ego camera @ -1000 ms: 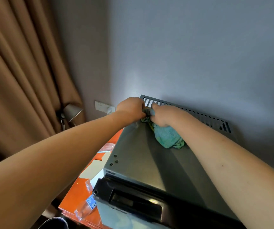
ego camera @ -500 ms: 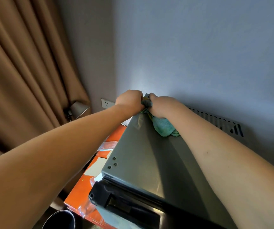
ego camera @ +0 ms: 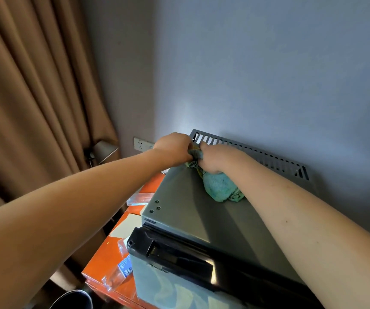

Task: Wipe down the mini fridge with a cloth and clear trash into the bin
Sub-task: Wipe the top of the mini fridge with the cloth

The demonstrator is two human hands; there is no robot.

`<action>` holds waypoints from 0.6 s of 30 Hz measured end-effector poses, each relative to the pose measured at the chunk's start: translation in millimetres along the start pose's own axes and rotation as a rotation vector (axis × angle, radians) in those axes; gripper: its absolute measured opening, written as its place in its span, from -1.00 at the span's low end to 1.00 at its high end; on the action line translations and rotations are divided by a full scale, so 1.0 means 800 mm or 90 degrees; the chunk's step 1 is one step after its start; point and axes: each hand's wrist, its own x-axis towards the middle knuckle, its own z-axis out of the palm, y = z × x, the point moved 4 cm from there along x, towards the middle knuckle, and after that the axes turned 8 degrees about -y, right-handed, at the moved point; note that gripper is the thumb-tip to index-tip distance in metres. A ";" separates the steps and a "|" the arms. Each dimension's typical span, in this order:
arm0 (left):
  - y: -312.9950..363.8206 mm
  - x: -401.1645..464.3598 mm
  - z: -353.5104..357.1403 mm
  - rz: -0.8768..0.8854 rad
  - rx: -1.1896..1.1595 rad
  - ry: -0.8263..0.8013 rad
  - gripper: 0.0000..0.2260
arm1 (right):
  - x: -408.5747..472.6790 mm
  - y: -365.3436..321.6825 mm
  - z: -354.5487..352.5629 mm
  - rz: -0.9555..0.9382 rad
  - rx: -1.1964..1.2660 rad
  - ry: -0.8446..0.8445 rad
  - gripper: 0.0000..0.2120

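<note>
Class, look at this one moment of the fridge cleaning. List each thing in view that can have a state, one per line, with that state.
left hand: curled, gripping the cloth
right hand: curled, gripping the cloth
cloth: bunched, resting on the fridge top
mini fridge: door shut
wall socket: whether anything is plugged in cannot be told
lamp: off
curtain: drawn
wrappers: lying on the orange table, not binned
bin: open-topped, only its rim shows
</note>
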 end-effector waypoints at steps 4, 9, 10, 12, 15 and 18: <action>-0.015 0.027 0.000 -0.017 -0.020 0.017 -0.84 | 0.033 0.001 -0.012 -0.005 -0.008 0.013 -0.34; -0.034 0.060 -0.005 -0.062 -0.058 0.013 -0.85 | 0.074 0.004 -0.028 -0.019 0.034 0.010 -0.45; -0.035 0.063 -0.005 -0.065 -0.062 0.011 -0.85 | 0.077 0.005 -0.028 -0.025 0.041 0.013 -0.47; -0.036 0.062 -0.004 -0.066 -0.075 0.011 -0.85 | 0.074 0.006 -0.027 -0.037 0.060 0.015 -0.49; -0.036 0.050 -0.003 -0.071 -0.085 0.018 -0.83 | 0.062 0.004 -0.024 -0.039 0.079 0.013 -0.47; -0.032 0.029 -0.005 -0.062 -0.063 0.009 -0.82 | 0.040 -0.007 -0.020 -0.036 0.072 -0.002 -0.38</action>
